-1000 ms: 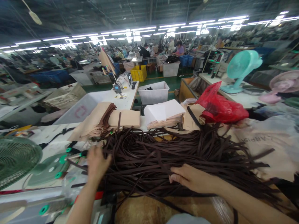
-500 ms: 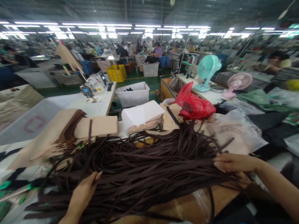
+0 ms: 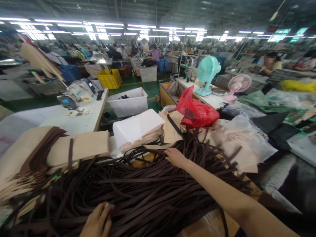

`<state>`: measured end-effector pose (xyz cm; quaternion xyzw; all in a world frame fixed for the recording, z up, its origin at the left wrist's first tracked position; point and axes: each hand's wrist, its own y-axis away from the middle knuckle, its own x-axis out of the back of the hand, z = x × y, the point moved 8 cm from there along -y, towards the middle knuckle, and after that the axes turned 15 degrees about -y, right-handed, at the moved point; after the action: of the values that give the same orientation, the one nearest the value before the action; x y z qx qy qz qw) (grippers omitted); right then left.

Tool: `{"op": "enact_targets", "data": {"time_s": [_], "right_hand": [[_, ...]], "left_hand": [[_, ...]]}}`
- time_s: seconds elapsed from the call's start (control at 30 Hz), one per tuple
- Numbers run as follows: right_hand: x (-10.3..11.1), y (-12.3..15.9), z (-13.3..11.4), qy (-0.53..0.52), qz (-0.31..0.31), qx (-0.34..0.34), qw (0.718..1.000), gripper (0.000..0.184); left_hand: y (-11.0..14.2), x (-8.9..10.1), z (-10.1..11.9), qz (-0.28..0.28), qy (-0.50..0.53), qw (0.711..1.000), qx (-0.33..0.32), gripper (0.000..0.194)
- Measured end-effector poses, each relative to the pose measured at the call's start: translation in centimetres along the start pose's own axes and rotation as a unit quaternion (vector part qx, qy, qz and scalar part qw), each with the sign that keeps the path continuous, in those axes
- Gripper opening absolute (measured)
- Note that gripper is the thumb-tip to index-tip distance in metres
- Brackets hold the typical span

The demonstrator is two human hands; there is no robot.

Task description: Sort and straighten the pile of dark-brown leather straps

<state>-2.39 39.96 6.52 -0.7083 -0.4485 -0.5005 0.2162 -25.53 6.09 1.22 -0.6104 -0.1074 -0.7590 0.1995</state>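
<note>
A wide heap of long dark brown fabric straps [image 3: 138, 192] lies tangled in front of me. My left hand [image 3: 97, 220] rests on the near side of the heap, fingers loosely bent and apart, with no strap visibly gripped. Stretched across to the far edge of the straps is my right hand [image 3: 176, 158]. Its fingers are extended and touch or hover just over the straps; I cannot tell which. Just beyond it sit tan fabric pieces [image 3: 172, 126] with a dark strip across them, beside a stack topped with a white sheet [image 3: 138, 126].
Folded tan panels [image 3: 84, 144] lie at left, with a sewing machine [image 3: 76, 95] behind. A red plastic bag [image 3: 197, 112], a clear bag [image 3: 242, 138] and two fans, one turquoise [image 3: 208, 74], one pink [image 3: 238, 85], stand at right. A white bin [image 3: 128, 102] is ahead.
My right hand has left the right end of the straps and moved left and away to the heap's far edge. My left hand sits lower in view. The view has turned right.
</note>
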Motion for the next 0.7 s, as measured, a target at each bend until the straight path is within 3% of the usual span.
{"op": "enact_targets", "data": {"time_s": [0.07,0.13,0.2,0.23,0.33,0.37,0.43,0.5,0.53,0.7], "right_hand": [[-1.5,-4.2,-0.6,0.011,-0.003,0.011,1.000,0.028],[-2.1,-6.6,-0.6,0.018,-0.005,0.022,1.000,0.019],[-1.9,-7.1,-1.0,0.020,-0.003,0.050,0.999,0.019],[-1.7,-6.6,-1.6,0.020,-0.005,0.070,0.997,0.019],[-1.2,-2.1,-5.0,0.013,-0.042,0.144,0.989,0.011],[-1.2,0.2,-6.4,0.006,-0.063,0.172,0.983,0.013],[-1.1,5.4,-8.6,-0.017,-0.083,0.230,0.969,0.018],[-1.0,9.7,-8.1,-0.031,-0.084,0.214,0.973,0.017],[-0.9,11.3,-6.7,-0.033,-0.076,0.181,0.980,0.016],[-0.3,16.1,3.0,-0.088,-0.067,0.050,0.993,0.017]], "left_hand": [[-2.4,0.0,4.1,-0.017,0.024,0.999,-0.026,0.029],[-4.7,0.0,7.6,-0.036,0.070,0.997,-0.024,0.033],[-7.0,-0.3,10.0,-0.041,0.163,0.986,0.019,0.032],[-8.0,-1.0,10.6,-0.056,0.247,0.965,0.062,0.032],[-10.6,-3.9,12.7,-0.138,0.479,0.846,0.188,0.038],[-11.5,-4.6,13.6,-0.156,0.547,0.794,0.213,0.044],[-13.4,-5.1,14.4,-0.136,0.695,0.657,0.258,0.050],[-14.6,-4.7,13.3,-0.068,0.801,0.512,0.303,0.036],[-14.9,-4.3,12.0,-0.036,0.819,0.477,0.317,0.030],[-14.5,-0.7,3.1,0.049,0.819,0.462,0.338,0.035]]}}
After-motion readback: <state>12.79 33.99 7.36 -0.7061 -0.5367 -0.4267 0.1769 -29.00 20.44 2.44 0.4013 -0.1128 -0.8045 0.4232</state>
